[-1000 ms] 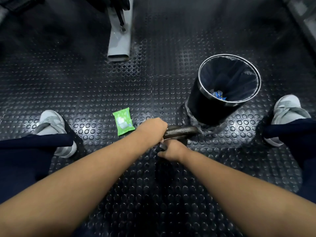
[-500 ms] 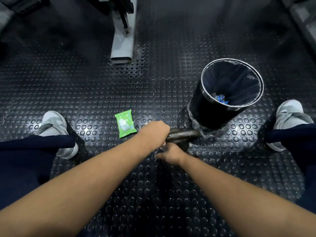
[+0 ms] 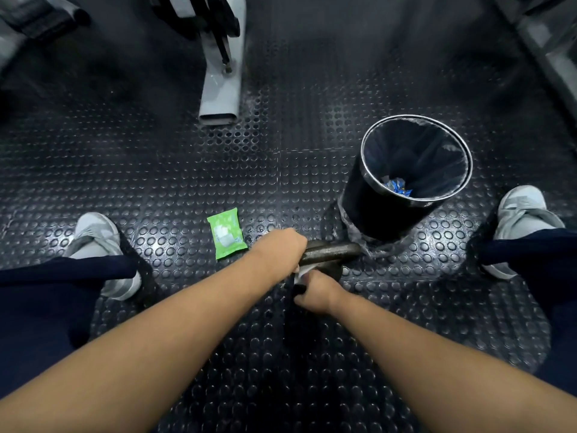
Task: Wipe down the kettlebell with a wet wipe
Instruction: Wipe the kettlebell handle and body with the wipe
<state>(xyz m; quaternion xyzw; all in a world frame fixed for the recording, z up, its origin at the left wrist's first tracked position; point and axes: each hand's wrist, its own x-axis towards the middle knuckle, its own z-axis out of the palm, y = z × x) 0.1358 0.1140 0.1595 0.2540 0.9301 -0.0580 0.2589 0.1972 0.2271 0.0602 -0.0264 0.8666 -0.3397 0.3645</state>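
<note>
Kettlebell handle (image 3: 332, 250) crosswise, left to right

The kettlebell (image 3: 331, 250) stood on the floor (image 3: 187, 170) between the left shoe (image 3: 93, 235) and the right shoe (image 3: 521, 210), each well off to its side. The left hand (image 3: 278, 248) gripped the handle's left end. The right hand (image 3: 315, 292), just nearer, held the wet wipe (image 3: 300, 272) against the kettlebell. A wipe pack (image 3: 226, 232) lay just left of the left hand. The bin (image 3: 368, 207) stood just beyond the kettlebell to the right, with a wrapper (image 3: 396, 186) inside. A machine leg (image 3: 220, 98) lay far behind.
</note>
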